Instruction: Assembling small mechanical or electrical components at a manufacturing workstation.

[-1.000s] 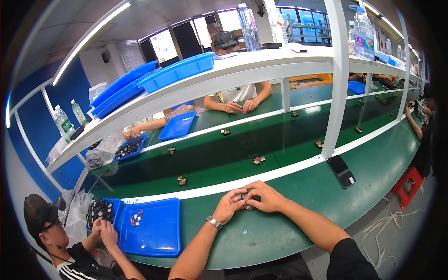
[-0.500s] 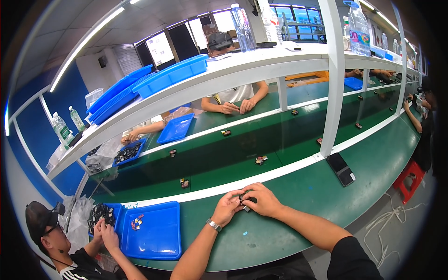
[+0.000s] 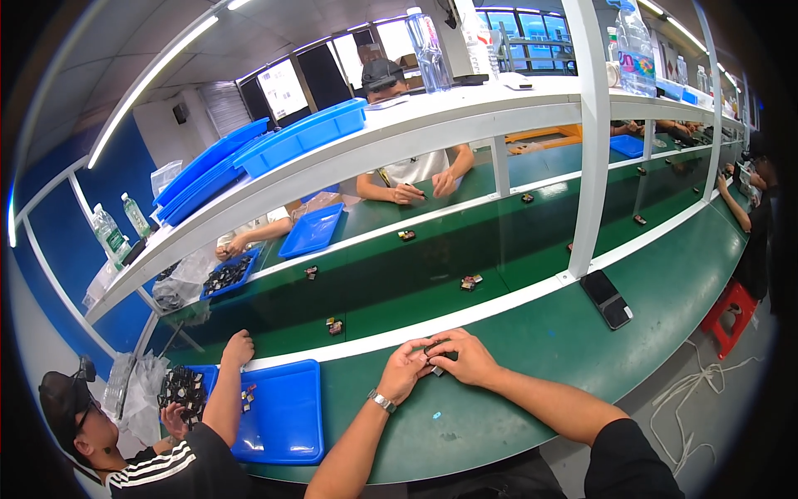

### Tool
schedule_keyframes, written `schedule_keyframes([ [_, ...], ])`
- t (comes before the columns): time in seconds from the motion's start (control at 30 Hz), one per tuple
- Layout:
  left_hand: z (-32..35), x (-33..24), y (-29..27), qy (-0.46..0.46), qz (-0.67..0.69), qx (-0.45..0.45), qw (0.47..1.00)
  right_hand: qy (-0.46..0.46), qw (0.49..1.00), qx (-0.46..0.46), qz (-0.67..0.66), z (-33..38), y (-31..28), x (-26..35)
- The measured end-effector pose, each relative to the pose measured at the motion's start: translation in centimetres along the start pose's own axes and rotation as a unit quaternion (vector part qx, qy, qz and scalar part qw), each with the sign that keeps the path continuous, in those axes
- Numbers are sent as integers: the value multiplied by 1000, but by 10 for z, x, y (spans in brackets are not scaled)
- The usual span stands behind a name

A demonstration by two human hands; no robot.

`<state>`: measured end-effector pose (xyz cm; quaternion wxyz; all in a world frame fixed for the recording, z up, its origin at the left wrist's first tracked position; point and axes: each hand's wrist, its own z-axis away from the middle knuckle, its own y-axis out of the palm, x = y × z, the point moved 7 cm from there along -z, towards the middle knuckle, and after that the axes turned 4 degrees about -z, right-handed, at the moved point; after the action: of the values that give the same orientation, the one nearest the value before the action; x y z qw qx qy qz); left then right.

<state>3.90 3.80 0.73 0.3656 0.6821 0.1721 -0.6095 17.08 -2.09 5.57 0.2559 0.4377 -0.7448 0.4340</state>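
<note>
Rising at your far left, a blue wall (image 3: pixel 125 229) stands behind white framing. Nearer, a co-worker in a dark cap (image 3: pixel 62 395) has one arm stretched across the edge of a flat blue tray (image 3: pixel 287 416), beside a heap of black parts (image 3: pixel 183 391). Your green tabletop (image 3: pixel 507 407) curves rightward, bordered by a white rail (image 3: pixel 382 339); beyond it, small clusters of parts (image 3: pixel 471 283) dot a green strip (image 3: pixel 416 308). Farther right lie a black phone-like device (image 3: pixel 607 299), then a red stool (image 3: pixel 727 318) on the grey floor.

Your left hand (image 3: pixel 402 373) and right hand (image 3: pixel 465 359) meet over the tabletop, fingertips pinched narrowly around a small dark part (image 3: pixel 437 371). Its pale end pokes out below your fingers, pointing toward your body. Your fingers cover the rest, so I cannot tell its long axis.
</note>
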Motion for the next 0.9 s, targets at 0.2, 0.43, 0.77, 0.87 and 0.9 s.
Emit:
schedule_keyframes([
  [0.2, 2, 0, -2, 10, -18, -11, 1000, -20, 1000, -7, 11, 1, 4, 5],
  [0.43, 1, 0, 1, 11, 9, -10, 1000, 6, 1000, -11, 17, 3, 1, 4],
  [0.77, 0, -2, 3, 27, -16, -49, 998, -39, 999, 1, 29, 1, 1, 11],
  [0.87, 1, -3, 2, 21, -1, -44, 999, -49, 998, 2, 45, 0, 0, 15],
  [0.9, 3, -2, 3, 15, 0, -33, 999, -71, 996, -13, 50, 1, -3, 19],
])
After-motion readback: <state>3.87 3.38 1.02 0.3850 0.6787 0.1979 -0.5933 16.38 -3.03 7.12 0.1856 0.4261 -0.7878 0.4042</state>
